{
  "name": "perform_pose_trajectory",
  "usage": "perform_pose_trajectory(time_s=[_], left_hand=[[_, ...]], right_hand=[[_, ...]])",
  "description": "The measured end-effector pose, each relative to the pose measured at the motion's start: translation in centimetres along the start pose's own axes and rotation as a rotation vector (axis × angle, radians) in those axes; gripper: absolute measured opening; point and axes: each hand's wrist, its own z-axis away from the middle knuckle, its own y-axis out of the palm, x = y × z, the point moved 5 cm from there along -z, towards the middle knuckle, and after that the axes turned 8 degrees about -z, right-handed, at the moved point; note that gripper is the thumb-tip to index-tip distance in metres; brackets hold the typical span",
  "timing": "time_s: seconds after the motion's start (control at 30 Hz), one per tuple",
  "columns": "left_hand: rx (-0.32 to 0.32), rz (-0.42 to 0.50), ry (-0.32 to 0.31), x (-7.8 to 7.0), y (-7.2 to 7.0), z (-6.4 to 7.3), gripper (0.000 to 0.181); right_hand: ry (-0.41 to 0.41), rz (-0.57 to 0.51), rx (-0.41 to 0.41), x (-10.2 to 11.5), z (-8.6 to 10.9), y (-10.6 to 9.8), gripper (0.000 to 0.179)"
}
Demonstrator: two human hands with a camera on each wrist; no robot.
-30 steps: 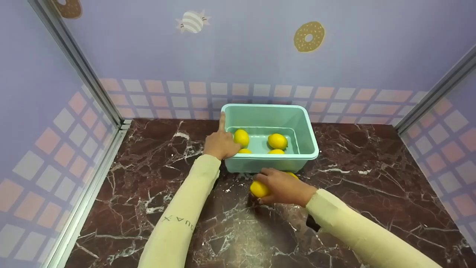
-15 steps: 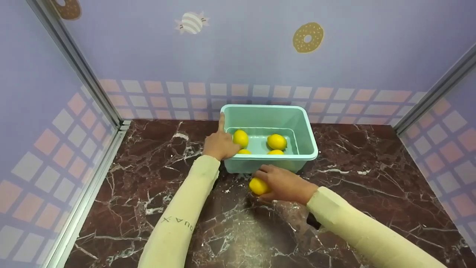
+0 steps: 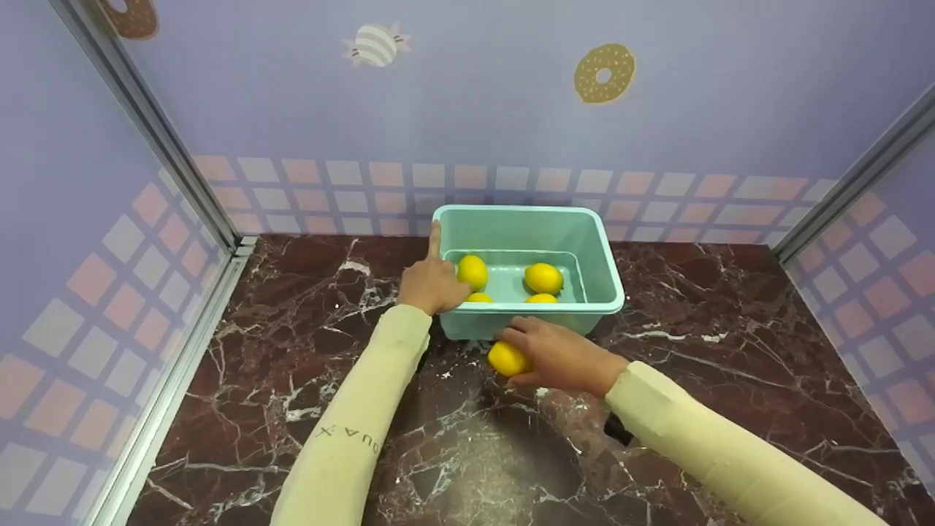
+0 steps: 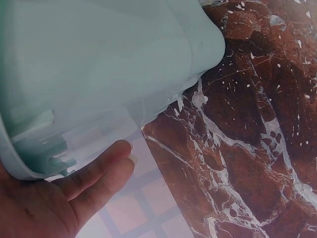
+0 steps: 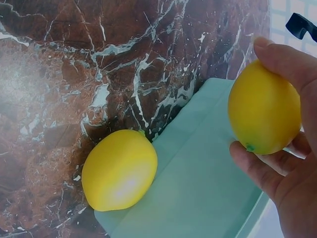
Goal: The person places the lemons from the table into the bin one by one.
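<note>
A yellow lemon (image 3: 509, 359) sits in my right hand (image 3: 559, 356), held between thumb and fingers in front of the bin. In the right wrist view, that lemon (image 5: 265, 108) shows its green tip, and another lemon (image 5: 120, 171) lies on the table against the bin's wall. The head view hides this second lemon behind my right hand. My left hand (image 3: 432, 283) grips the left rim of the light green plastic bin (image 3: 529, 321), index finger straight along it. In the left wrist view, straight fingers (image 4: 101, 171) reach along the bin's outside; the thumb is hidden.
Several lemons lie in the bin, among them one at the left (image 3: 472, 272) and one at the right (image 3: 544, 278). The bin stands on a dark red marbled table (image 3: 307, 343), near the patterned back wall (image 3: 504, 109). Side panels with metal edges flank the table.
My right hand has risen slightly toward the bin with its lemon. The second lemon, partly visible behind it a second ago, is now hidden in the head view. The left hand stays put.
</note>
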Motion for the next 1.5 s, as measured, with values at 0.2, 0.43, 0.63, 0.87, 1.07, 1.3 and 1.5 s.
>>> perform_pose_trajectory(time_s=[0.2, 0.43, 0.63, 0.87, 1.07, 1.3, 1.5], left_hand=[[0.0, -0.001, 0.004, 0.1, 0.1, -0.1, 0.04], [0.008, -0.017, 0.009, 0.1, 0.1, -0.2, 0.036], [0.029, -0.004, 0.014, 0.1, 0.2, -0.1, 0.034], [0.014, -0.003, 0.015, 0.1, 0.3, -0.2, 0.034], [0.009, -0.008, 0.022, 0.0, 0.0, 0.1, 0.034], [0.006, -0.008, 0.018, 0.1, 0.1, 0.0, 0.033], [0.02, -0.002, 0.006, 0.1, 0.1, -0.1, 0.034]], right_hand=[[0.008, -0.004, 0.009, 0.0, 0.1, -0.3, 0.061], [0.008, -0.024, 0.006, -0.2, -0.1, -0.8, 0.065], [-0.007, -0.022, -0.007, -0.2, -0.1, -1.4, 0.067], [-0.009, -0.011, -0.01, -0.1, -0.3, -2.0, 0.065], [-0.006, -0.002, -0.011, -0.1, -0.4, -2.5, 0.065], [-0.001, -0.007, -0.012, -0.1, -0.5, -3.1, 0.062], [-0.006, 0.002, -0.029, -0.1, -0.7, -3.6, 0.06]])
